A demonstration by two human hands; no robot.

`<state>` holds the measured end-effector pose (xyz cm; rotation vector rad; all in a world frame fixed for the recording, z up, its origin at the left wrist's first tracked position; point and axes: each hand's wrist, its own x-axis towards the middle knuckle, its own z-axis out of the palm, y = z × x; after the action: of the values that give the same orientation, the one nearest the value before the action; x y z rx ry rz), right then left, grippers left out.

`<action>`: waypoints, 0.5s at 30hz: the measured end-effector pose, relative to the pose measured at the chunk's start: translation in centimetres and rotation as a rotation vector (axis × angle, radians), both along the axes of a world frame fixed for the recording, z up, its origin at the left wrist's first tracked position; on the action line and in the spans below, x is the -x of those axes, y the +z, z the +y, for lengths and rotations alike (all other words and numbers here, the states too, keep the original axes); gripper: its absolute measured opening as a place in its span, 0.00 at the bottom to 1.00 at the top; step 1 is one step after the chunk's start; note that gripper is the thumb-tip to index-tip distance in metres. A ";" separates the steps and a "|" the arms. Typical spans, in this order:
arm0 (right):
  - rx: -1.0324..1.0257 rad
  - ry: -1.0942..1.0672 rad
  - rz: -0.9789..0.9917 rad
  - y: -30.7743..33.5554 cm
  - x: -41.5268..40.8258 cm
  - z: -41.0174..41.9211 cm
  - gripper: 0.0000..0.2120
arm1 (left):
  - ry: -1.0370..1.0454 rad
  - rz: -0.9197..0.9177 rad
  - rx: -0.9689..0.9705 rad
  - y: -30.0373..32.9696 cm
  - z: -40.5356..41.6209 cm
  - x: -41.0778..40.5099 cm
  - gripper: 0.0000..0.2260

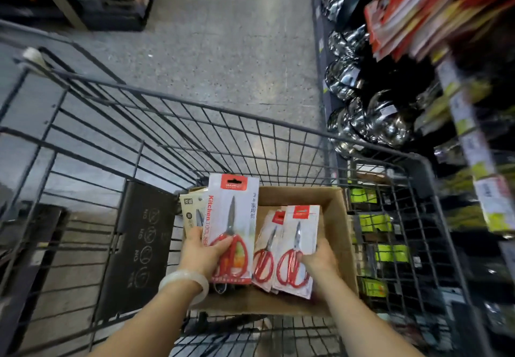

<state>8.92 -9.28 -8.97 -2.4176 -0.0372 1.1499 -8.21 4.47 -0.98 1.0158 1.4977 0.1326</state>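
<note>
Head view showed the left hand (204, 253) curled round a large scissors pack (234, 214), held upright; at its three o'clock the right hand (320, 257) pinched a smaller scissors pack (301, 234) over the cardboard box (338, 223), inside the cart (237, 115) at six o'clock.

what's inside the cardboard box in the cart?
Red-handled scissors packs: left hand holds a large pack, a beige pack behind it; right hand grips smaller packs. The box floor beneath them is covered.
</note>
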 end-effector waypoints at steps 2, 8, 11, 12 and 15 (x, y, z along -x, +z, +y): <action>-0.181 -0.071 -0.026 2.8 0.0 -1.3 0.19 | -0.074 -0.023 -0.012 1.5 -0.7 -0.2 0.16; -0.593 -0.241 -0.124 12.4 2.6 -6.3 0.17 | -0.306 -0.180 -0.058 8.4 -3.9 -0.8 0.16; -0.725 -0.345 -0.238 17.4 5.7 -10.4 0.16 | -0.441 -0.286 -0.125 12.3 -6.8 -0.4 0.18; -0.744 -0.368 -0.280 18.9 7.1 -12.1 0.15 | -0.479 -0.313 -0.164 13.6 -8.2 -0.1 0.18; -0.768 -0.432 -0.392 22.2 11.6 -17.7 0.16 | -0.599 -0.369 -0.298 17.3 -13.5 2.0 0.13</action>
<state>-2.65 -27.01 13.18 -1.7881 -0.0624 0.3508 -10.19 -9.07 16.30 1.5466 0.8093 0.1075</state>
